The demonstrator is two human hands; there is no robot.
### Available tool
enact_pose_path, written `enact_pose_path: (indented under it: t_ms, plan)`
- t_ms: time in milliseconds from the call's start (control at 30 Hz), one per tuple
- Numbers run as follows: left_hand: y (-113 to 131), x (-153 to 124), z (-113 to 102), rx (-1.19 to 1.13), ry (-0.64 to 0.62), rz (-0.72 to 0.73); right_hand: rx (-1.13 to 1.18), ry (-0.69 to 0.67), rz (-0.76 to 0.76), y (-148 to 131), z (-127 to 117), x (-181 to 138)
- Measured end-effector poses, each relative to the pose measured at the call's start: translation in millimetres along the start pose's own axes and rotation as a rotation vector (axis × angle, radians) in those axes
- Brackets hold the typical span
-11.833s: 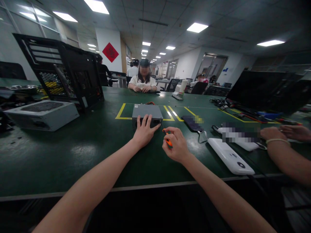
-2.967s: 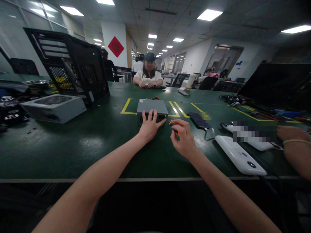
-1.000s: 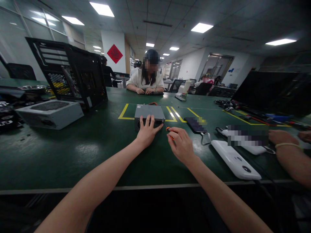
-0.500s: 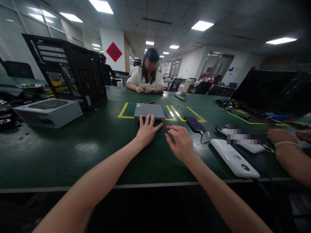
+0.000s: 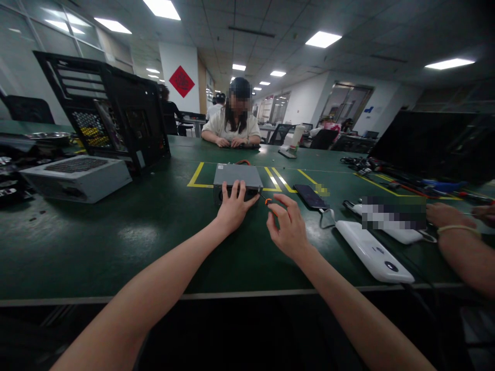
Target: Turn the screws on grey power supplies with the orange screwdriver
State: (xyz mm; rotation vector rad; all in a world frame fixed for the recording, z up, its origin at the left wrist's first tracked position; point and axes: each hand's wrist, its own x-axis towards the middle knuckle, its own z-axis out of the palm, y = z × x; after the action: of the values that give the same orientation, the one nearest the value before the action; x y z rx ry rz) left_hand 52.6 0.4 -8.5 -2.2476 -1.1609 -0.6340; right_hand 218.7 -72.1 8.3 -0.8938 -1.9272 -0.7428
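Observation:
A grey power supply unit (image 5: 238,175) lies on the green table in front of me. My left hand (image 5: 232,207) grips its near side, fingers over the upper edge and thumb stretched to the right corner. A screwdriver with an orange and black handle (image 5: 268,201) points at that right corner, its shaft meeting the unit there. Around the handle is my right hand (image 5: 286,225), loosely curled with index finger and thumb near the grip. Part of the handle is hidden behind the fingers.
To the left stand another power supply (image 5: 79,178) and a black computer case (image 5: 112,111). A phone (image 5: 310,197) and white devices (image 5: 373,251) lie to the right, beside another person's hand (image 5: 448,215). Across the table sits a person (image 5: 232,126).
The fingers of my right hand have loosened and spread somewhat around the screwdriver handle, and the hand has shifted slightly right. My left hand and the power supply have stayed put.

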Motion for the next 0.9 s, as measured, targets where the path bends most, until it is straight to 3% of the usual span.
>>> enact_pose_path:
  t_ms: [767,900]
  plan:
    - [-0.7,0.1,0.6,-0.017,-0.006,-0.002,0.059,0.017,-0.028,0.6,0.0,0.9]
    - [-0.2,0.2,0.3,-0.02,-0.005,-0.009,-0.058,0.029,0.011,1.0,-0.6,0.9]
